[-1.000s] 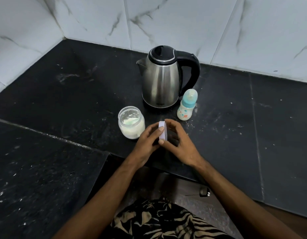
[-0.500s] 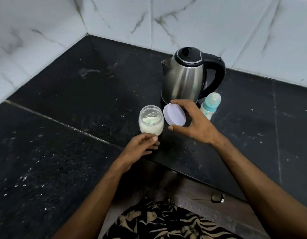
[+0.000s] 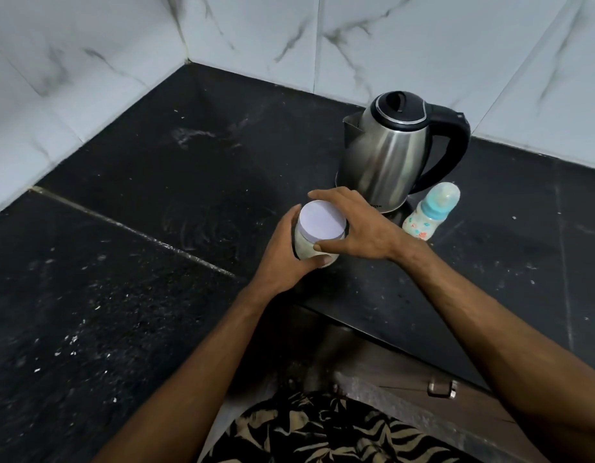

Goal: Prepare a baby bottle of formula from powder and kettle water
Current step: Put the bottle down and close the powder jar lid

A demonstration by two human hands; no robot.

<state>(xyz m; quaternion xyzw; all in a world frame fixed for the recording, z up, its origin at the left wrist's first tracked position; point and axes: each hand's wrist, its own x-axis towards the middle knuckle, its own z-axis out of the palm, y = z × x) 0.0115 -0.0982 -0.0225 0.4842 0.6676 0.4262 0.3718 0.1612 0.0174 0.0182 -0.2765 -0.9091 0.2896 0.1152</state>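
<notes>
A small glass jar of white formula powder (image 3: 304,247) stands on the black counter (image 3: 155,182). My left hand (image 3: 286,255) wraps around the jar's body. A pale lilac lid (image 3: 321,220) sits on top of the jar, and my right hand (image 3: 359,228) grips its rim with thumb and fingers. Behind them stands a steel kettle (image 3: 386,158) with a black lid and handle. To its right, a baby bottle (image 3: 429,213) with a teal collar and clear cap stands upright, holding pale liquid.
White marble-look tiled walls (image 3: 256,38) meet in a corner behind the counter. The counter's front edge runs just below my hands, with a wooden cabinet front and a metal latch (image 3: 442,389) beneath. Specks of powder dot the counter on the left.
My right hand carried the lilac lid from near the counter's front edge onto the jar. My left hand let go of the lid and took hold of the jar. The view shifted left.
</notes>
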